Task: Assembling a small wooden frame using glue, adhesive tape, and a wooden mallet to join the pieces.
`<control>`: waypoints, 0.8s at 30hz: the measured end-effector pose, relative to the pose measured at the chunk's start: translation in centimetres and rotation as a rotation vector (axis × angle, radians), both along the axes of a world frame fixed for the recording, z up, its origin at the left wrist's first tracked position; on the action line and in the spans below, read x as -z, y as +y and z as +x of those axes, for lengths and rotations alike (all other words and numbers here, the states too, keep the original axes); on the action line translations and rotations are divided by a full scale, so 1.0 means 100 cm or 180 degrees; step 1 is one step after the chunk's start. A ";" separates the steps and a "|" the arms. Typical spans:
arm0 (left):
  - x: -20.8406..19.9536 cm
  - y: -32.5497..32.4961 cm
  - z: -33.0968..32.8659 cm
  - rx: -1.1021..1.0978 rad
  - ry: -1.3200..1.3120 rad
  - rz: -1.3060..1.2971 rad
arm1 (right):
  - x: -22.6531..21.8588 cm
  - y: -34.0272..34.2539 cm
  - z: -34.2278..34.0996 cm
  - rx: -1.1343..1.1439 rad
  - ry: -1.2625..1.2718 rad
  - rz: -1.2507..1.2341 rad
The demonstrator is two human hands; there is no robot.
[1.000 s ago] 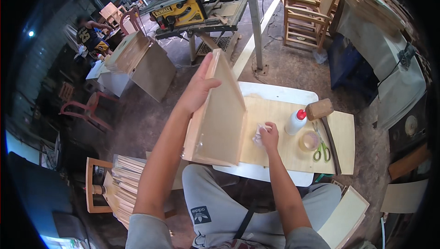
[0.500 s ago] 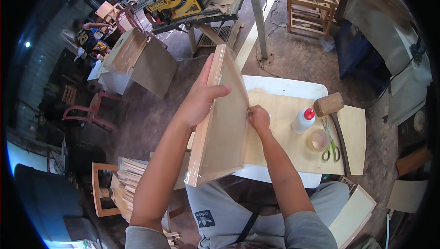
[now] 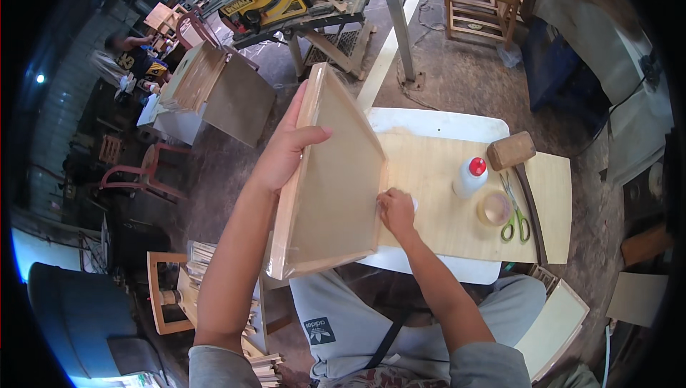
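Observation:
A shallow framed wooden panel (image 3: 341, 173), with shiny clear tape or film along its rim, stands tilted on edge before me. My left hand (image 3: 286, 152) is closed round its left side, thumb over the rim and fingers behind. At the panel's right edge, my right hand (image 3: 397, 214) is closed with its fingers pinched together. A bit of white shows beside those fingers; what they hold is hidden. Beneath lies a pale plywood board (image 3: 439, 234) on a white table (image 3: 457, 123). On the board are a white squeeze bottle (image 3: 468, 182) with a red cap and a tape roll (image 3: 494, 209).
Green-handled scissors (image 3: 516, 220) and a wooden mallet (image 3: 512, 150) lie on the board's right side. A table saw (image 3: 264, 6) and metal post (image 3: 395, 23) stand beyond. Wooden chair frames (image 3: 482, 2) are at far right; a person (image 3: 136, 59) is at far left.
The panel and my left hand have shifted slightly left. My right hand has slid down along the panel's right edge, toward me.

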State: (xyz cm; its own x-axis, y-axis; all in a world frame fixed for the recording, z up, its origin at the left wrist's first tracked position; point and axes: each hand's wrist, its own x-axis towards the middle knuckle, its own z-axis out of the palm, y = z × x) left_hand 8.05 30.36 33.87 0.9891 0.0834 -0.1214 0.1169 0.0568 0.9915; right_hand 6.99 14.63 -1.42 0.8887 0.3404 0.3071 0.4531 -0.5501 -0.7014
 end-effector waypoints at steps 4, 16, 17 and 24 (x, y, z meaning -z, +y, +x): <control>-0.002 0.001 -0.002 -0.0058 0.0097 -0.0222 | 0.002 -0.018 -0.048 -0.0286 -0.0132 0.0207; -0.015 -0.012 -0.007 -0.0251 0.0398 -0.0083 | 0.017 -0.001 0.009 0.0057 -0.0328 0.0632; -0.015 -0.014 -0.006 -0.0242 0.0417 -0.0072 | 0.018 0.001 0.019 0.0025 -0.0264 0.0536; -0.011 -0.011 -0.003 -0.0214 0.0408 0.0069 | 0.022 0.020 0.088 0.0339 -0.0188 0.0394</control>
